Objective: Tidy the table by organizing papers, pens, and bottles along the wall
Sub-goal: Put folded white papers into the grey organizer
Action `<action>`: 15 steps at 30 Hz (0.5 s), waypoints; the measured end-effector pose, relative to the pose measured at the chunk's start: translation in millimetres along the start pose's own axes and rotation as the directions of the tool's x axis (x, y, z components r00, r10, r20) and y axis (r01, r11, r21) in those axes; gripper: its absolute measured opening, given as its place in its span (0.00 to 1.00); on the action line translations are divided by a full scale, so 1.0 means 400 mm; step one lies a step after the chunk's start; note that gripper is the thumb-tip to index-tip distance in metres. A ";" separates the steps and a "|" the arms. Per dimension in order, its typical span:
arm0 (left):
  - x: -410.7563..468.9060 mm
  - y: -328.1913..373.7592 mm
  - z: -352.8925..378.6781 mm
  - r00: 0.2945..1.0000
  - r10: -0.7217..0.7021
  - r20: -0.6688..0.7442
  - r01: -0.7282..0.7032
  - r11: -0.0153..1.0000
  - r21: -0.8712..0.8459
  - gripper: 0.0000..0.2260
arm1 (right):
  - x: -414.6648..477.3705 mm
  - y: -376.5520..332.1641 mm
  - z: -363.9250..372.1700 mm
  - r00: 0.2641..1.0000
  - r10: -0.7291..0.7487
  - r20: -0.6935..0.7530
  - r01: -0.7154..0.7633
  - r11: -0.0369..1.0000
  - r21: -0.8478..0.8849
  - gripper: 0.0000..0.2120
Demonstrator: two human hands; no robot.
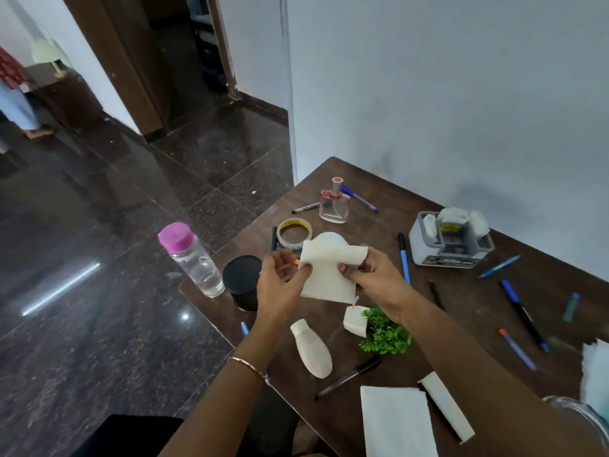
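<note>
Both hands (326,275) pinching white paper (328,275) above cluttered table (478,311)

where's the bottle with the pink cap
In the head view the pink-capped bottle stands upright at the table's left edge, right beside the black-lidded jar, left of the left hand pinching the white paper.

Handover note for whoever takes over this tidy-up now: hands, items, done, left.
Left hand, right hand: both pinch one white paper sheet above the table.
Pens lie scattered. Pink-capped bottle stands at the left edge; white bottle lies flat near the front; perfume bottle stands near the far corner. Folded paper lies at the near edge.
Little looks lined up along the wall yet.
</note>
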State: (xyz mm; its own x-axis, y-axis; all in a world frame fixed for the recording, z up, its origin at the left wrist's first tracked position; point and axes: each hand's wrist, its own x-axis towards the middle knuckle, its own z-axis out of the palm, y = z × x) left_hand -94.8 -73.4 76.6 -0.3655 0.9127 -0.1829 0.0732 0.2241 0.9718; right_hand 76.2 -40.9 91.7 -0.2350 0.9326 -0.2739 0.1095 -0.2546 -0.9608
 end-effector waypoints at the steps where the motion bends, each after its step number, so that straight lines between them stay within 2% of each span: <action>1: 0.002 0.015 0.014 0.995 -0.019 0.096 0.020 1.000 -0.013 0.17 | -0.012 -0.006 -0.015 1.000 -0.009 -0.016 0.010 1.000 0.014 0.12; 3: 0.003 0.038 0.043 0.961 -0.076 0.267 0.103 0.991 -0.087 0.16 | -0.034 -0.015 -0.043 0.998 -0.025 -0.051 0.027 0.999 0.035 0.10; 6: -0.011 0.063 0.094 0.891 -0.167 0.422 0.297 0.917 -0.265 0.09 | -0.067 -0.018 -0.095 0.987 -0.092 -0.131 0.094 0.996 0.010 0.08; 11: -0.050 0.093 0.183 0.838 -0.212 0.503 0.401 0.865 -0.303 0.07 | -0.122 0.000 -0.178 0.964 -0.169 -0.207 0.148 0.982 -0.115 0.24; 15: -0.080 0.104 0.250 0.793 -0.269 0.546 0.500 0.799 -0.333 0.14 | -0.170 0.024 -0.231 0.941 -0.206 -0.268 0.171 0.974 -0.146 0.26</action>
State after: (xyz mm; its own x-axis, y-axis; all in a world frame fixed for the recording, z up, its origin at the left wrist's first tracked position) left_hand 12.7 -59.4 107.8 0.1972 0.8504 -0.4877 -0.4330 0.5219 0.7350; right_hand 182.4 -83.1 105.1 0.0148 0.9987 -0.0490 0.2072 -0.0510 -0.9770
